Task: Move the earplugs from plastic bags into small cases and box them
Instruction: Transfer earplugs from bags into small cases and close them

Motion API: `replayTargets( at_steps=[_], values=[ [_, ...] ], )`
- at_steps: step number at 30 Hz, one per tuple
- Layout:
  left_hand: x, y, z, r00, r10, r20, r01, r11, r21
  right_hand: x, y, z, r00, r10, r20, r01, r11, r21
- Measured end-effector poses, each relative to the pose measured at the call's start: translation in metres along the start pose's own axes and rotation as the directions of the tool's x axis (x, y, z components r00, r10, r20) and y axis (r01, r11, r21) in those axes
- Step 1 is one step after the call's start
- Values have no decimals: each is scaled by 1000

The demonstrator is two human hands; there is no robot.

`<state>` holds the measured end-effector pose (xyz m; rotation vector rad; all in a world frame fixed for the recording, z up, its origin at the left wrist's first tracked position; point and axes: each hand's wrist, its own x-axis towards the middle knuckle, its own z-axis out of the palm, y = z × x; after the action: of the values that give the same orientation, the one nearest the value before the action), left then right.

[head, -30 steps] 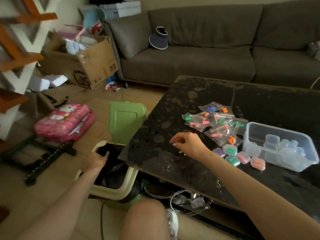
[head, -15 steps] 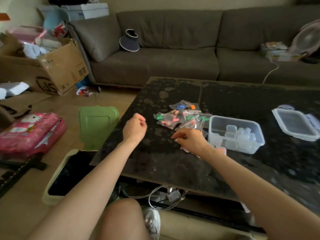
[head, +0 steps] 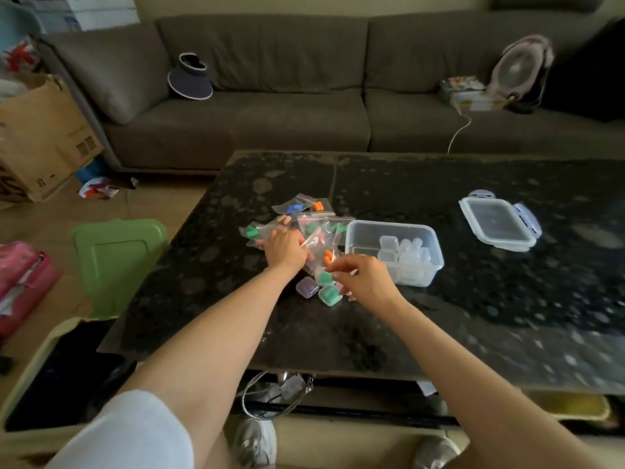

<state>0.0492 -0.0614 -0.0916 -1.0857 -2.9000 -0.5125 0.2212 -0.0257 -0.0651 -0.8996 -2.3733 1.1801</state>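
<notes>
A pile of small plastic bags with coloured earplugs lies mid-table. My left hand rests on the pile's left side, its fingers curled down onto a bag. Just in front lie filled small cases, one purple and two green. My right hand hovers over them with fingers curled; whether it holds anything is hidden. A clear plastic box to the right holds several empty clear cases.
The box's lid lies further right on the dark table. Left of the table, on the floor, stands an open bin with its green lid up. A cardboard box and a sofa lie beyond.
My left hand came up from the bin, crossed the table and landed on the bag pile. The right hand shifted slightly right over the cases. The view swung right.
</notes>
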Motion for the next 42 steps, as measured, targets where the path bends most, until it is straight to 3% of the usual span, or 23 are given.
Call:
replayTargets(
  at_steps=[4,7,10,14,20,26,29,34,42],
  values=[
    [-19,5,-24,994,6,-105,-29,976,-216,-3,2,0,1000,26,-17,-24,996,89],
    [-49,13,-52,1000,-22,7,23,883,-470,-4,-7,-1,993,91,-73,-77,981,179],
    [-82,12,-73,978,3,210,148,701,-698,-6,-18,-8,991,107,-75,-71,922,380],
    [-106,10,-81,936,116,333,176,666,-725,-10,-20,-20,994,64,84,-97,876,472],
    [-112,11,-74,930,72,361,291,455,-842,-17,-21,-23,998,54,26,-60,897,438],
    [-111,11,-70,946,-2,325,291,455,-842,-18,-24,-26,998,27,51,-46,895,444],
    [-111,12,-70,948,-47,316,299,473,-829,-18,-25,-26,998,-62,31,45,921,386],
    [-110,16,-68,949,-120,292,311,518,-797,-16,-23,-24,968,-247,33,241,962,130],
    [-107,19,-65,929,-161,333,366,528,-767,-15,-19,-19,949,-309,-66,289,934,-212]
  ],
)
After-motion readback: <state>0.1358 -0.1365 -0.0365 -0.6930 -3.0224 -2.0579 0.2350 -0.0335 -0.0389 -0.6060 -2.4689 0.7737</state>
